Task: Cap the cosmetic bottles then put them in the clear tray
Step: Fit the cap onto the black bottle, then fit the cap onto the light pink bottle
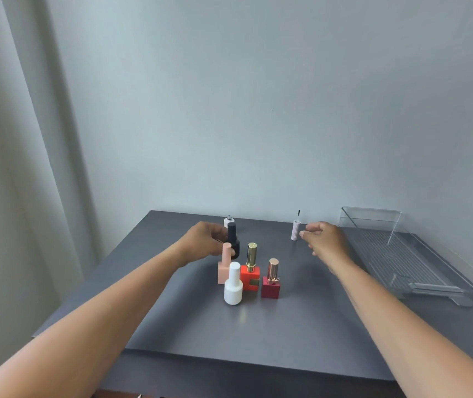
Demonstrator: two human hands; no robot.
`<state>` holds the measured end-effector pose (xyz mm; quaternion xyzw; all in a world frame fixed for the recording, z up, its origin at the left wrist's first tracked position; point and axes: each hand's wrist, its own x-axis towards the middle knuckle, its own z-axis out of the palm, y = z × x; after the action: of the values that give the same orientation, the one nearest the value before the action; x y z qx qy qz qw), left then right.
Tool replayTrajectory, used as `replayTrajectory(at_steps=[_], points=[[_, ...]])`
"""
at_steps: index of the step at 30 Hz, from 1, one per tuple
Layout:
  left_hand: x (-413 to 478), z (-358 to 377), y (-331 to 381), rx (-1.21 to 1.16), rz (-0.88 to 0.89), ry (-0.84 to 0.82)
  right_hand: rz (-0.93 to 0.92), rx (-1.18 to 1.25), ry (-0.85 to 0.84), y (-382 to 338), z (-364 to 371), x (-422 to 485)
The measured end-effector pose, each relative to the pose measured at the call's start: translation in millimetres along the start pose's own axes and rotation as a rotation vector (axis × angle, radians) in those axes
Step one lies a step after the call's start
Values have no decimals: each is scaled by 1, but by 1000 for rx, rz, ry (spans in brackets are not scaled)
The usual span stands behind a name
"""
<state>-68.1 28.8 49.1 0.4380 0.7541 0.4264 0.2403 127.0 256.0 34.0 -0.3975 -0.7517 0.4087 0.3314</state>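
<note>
A person's right hand [325, 238], fingers apart and empty, reaches for the brush cap [295, 229] just beyond its fingertips, while the left hand [205, 239] closes loosely around the black bottle [233, 244]; capping the open bottle [228, 221] behind appears next.

A: Support surface?
B: Dark grey matte tabletop [301, 334], set against a pale wall.

A: Items resting on it?
B: Centre cluster, all upright: white round bottle [233, 284], peach square bottle [225, 267], orange-red square bottle with gold cap [250, 272], dark red square bottle with rose-gold cap [271, 280], black capped bottle [233, 244]. Behind: uncapped pale bottle [228, 221]. Right of centre: lilac ribbed cap standing brush-up [295, 229]. Far right: clear plastic tray [401, 262].
</note>
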Motion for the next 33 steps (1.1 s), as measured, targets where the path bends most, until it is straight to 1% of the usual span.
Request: replayTrajectory(at_steps=[6,16,19,24,29,31,33], points=[[8,7,-11,48,11,-55,58,-52,-13,9,18,18],[17,14,-9,126,77,-97,18,-104,28,8,34,36],[16,14,-10,113,83,-92,12,-82,6,6,36,37],[14,9,-14,84,70,-93,-25,-121,15,1,38,33],[17,-9,-22,3,85,-28,-52,-87,35,1,34,26],[23,-15,-25,5,67,34,-67,-81,43,1,32,23],[32,-18,-30,1,41,130,-72,-72,43,1,31,19]])
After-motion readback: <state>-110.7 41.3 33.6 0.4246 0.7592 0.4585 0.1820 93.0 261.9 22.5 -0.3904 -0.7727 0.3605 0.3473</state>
